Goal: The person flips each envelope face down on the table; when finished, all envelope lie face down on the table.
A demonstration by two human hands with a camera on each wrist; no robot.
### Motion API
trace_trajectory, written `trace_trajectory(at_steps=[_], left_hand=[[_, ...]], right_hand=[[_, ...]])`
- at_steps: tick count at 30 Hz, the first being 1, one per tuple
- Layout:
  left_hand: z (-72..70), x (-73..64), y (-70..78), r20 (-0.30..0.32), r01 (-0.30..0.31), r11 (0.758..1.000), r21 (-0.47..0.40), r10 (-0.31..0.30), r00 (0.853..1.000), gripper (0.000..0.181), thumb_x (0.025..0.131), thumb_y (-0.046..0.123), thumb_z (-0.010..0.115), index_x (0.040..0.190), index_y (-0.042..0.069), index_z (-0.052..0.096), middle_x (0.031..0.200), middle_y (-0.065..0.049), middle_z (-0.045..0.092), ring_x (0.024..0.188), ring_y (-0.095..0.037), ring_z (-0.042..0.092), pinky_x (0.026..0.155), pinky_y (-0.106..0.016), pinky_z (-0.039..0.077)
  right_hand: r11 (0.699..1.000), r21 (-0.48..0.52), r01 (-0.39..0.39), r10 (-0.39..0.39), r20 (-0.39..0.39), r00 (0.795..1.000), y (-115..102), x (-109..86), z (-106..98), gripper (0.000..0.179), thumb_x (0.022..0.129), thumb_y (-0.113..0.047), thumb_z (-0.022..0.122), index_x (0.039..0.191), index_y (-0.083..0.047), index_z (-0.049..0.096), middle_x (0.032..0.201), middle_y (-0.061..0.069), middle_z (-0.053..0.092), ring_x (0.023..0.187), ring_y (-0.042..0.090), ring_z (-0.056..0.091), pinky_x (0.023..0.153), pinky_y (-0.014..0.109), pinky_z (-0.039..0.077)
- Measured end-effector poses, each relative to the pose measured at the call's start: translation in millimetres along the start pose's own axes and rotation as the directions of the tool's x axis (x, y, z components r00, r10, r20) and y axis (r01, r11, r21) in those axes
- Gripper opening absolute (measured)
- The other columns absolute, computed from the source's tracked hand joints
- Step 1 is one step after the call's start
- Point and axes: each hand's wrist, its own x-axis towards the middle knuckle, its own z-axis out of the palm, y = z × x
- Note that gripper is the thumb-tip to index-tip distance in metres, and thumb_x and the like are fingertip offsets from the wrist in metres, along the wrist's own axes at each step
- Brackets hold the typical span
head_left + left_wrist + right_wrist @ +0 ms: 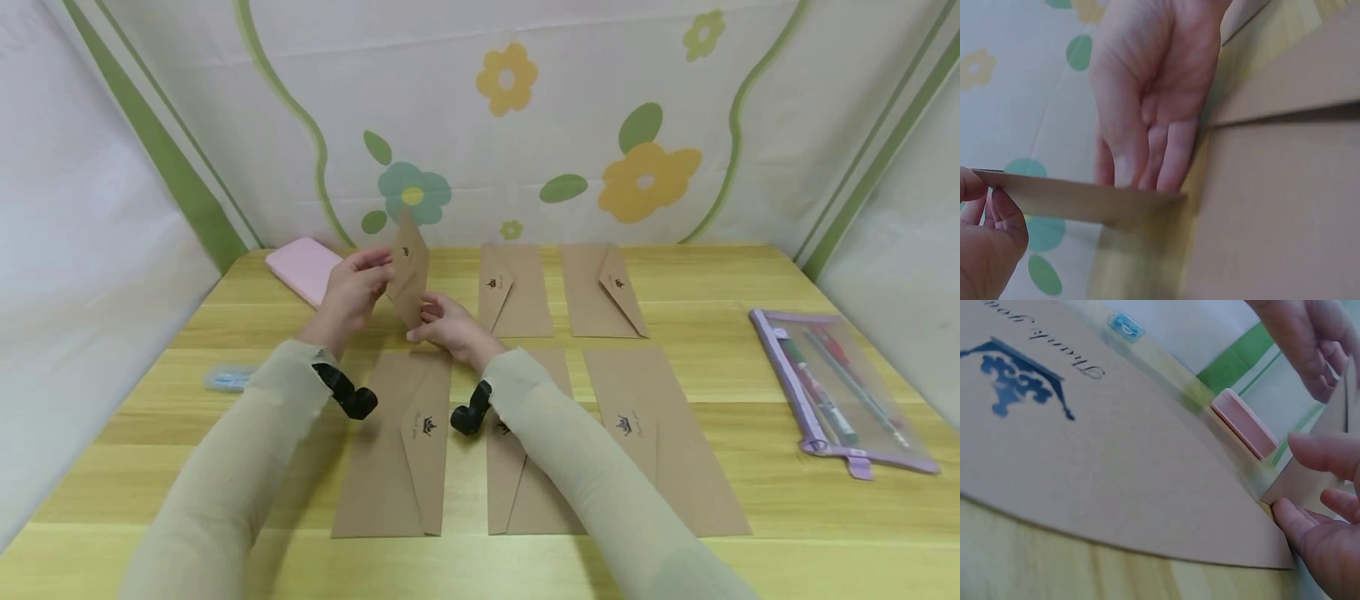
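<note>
A brown paper envelope (409, 271) with a small dark crown print stands raised above the table. My left hand (351, 292) pinches it near its upper left edge; in the left wrist view, thumb and fingers meet on the envelope's end (1054, 197). At its lower right corner is my right hand (453, 329), thumb and fingers holding the edge. Just below both hands lies another envelope (382, 450) with a crown print on its pointed flap. Close up in the right wrist view, a flat envelope (1129, 469) reads "Thank you".
More envelopes lie flat: one (517, 292) and another (600, 292) at the back, one (547, 500) under the right forearm, one (675, 442) further right. A pink case (303, 265) and a small blue item (228, 379) sit left. A clear pencil pouch (847, 383) lies right.
</note>
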Motion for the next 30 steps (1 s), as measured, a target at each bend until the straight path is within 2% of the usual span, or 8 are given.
trace_trajectory(at_steps=[6,10,13,18,21,24,30], left_hand=[[16.9,3.4,-1.3,-0.004,0.0,0.998,0.058,0.0,1.0,0.045,0.089,-0.007,0.049,0.134,-0.006,0.041,0.106,-0.003,0.05,0.09,-0.01,0.05,0.069,-0.015,0.044],[21.6,5.2,-1.7,-0.016,-0.005,0.997,0.071,0.007,1.0,0.045,0.089,-0.008,0.049,0.133,-0.007,0.042,0.106,-0.003,0.051,0.097,-0.013,0.049,0.072,-0.015,0.045],[23.5,5.6,-1.6,-0.026,-0.013,0.996,0.084,0.015,1.0,0.045,0.089,-0.008,0.048,0.133,-0.008,0.041,0.105,-0.002,0.05,0.099,-0.013,0.048,0.074,-0.015,0.045],[26.2,5.3,-1.6,-0.029,-0.023,0.993,0.114,0.027,0.999,0.045,0.089,-0.007,0.048,0.133,-0.007,0.042,0.109,-0.002,0.05,0.104,-0.013,0.046,0.081,-0.017,0.043],[27.7,5.4,-2.0,-0.032,-0.027,0.992,0.124,0.031,0.999,0.045,0.088,-0.008,0.048,0.132,-0.006,0.044,0.111,-0.003,0.05,0.106,-0.014,0.046,0.083,-0.018,0.042],[28.6,6.2,-2.5,-0.029,-0.029,0.99,0.135,0.033,0.999,0.045,0.087,-0.008,0.048,0.132,-0.005,0.045,0.114,-0.005,0.05,0.107,-0.016,0.046,0.083,-0.018,0.042],[28.3,6.7,-2.3,-0.014,-0.019,0.986,0.163,0.022,1.0,0.046,0.088,-0.005,0.048,0.133,-0.002,0.045,0.125,-0.008,0.046,0.101,-0.012,0.046,0.084,-0.02,0.041]], right_hand=[[0.999,0.027,0.021,-0.02,-0.032,0.999,1,-3.3,-3,0.08,0.077,0.014,0.063,0.144,-0.011,0.029,0.146,0.017,0.033,0.135,0.026,0.031,0.105,0.037,0.036],[0.988,-0.106,0.116,-0.127,-0.101,0.987,-1,-10.5,-2,0.079,0.076,0.002,0.071,0.143,-0.015,0.033,0.148,0.011,0.031,0.133,0.027,0.035,0.104,0.037,0.037],[0.95,-0.228,0.214,-0.25,-0.145,0.957,-2,-15.2,2,0.073,0.076,-0.008,0.074,0.14,-0.015,0.039,0.145,0.006,0.037,0.13,0.025,0.04,0.103,0.036,0.039],[0.889,-0.308,0.339,-0.404,-0.177,0.897,-6,-19.3,11,0.056,0.078,-0.013,0.072,0.13,-0.01,0.05,0.132,0.004,0.052,0.123,0.018,0.047,0.099,0.031,0.042],[0.852,-0.374,0.365,-0.461,-0.208,0.863,-8,-20.7,15,0.049,0.079,-0.013,0.071,0.124,-0.008,0.055,0.126,0.005,0.056,0.118,0.018,0.051,0.096,0.027,0.045],[0.83,-0.409,0.379,-0.497,-0.235,0.835,-9,-20.9,17,0.042,0.079,-0.01,0.07,0.119,-0.006,0.058,0.121,0.006,0.059,0.113,0.019,0.054,0.092,0.025,0.047],[0.797,-0.432,0.421,-0.552,-0.242,0.798,-6,-20.2,19,0.031,0.081,-0.007,0.068,0.111,-0.005,0.062,0.112,0.007,0.064,0.104,0.017,0.059,0.087,0.023,0.049]])
